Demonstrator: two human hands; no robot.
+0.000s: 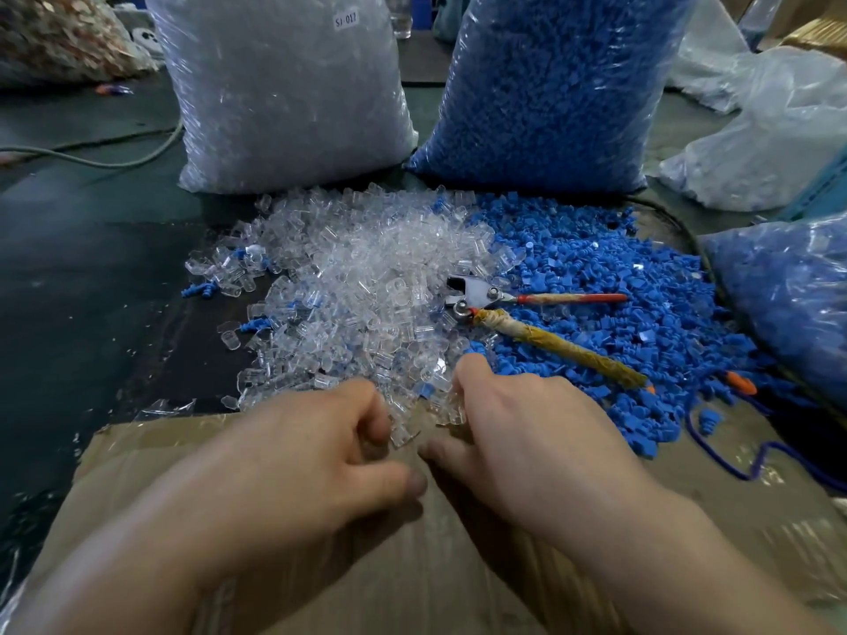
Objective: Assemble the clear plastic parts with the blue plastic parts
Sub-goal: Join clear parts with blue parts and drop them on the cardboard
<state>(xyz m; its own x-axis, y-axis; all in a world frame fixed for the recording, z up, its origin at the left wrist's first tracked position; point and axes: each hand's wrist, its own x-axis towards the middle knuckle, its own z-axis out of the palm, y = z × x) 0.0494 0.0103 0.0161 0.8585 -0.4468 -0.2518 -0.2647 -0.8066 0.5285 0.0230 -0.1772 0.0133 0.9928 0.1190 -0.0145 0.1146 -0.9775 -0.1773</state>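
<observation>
Left hand [321, 451], right hand [527, 442]: curled, grip unclear | clear parts [357, 286] glassy | blue parts [596, 268] ribbed

A small assembly workshop or factory floor: a bulging transparent sack [284, 93] of clear plastic parts [357, 277] and another of blue plastic parts [596, 277] stand on the dark green worktop [91, 291], loose heaps spilled around worn tape-wrapped metal pliers [476, 297].

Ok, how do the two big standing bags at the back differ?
The bag of clear parts looks whitish and glassy; the bag of blue parts is solid blue. The bag of clear parts carries a small white label near its top; no label shows on the bag of blue parts. Both are full, transparent sacks standing at the back of the table.
</observation>
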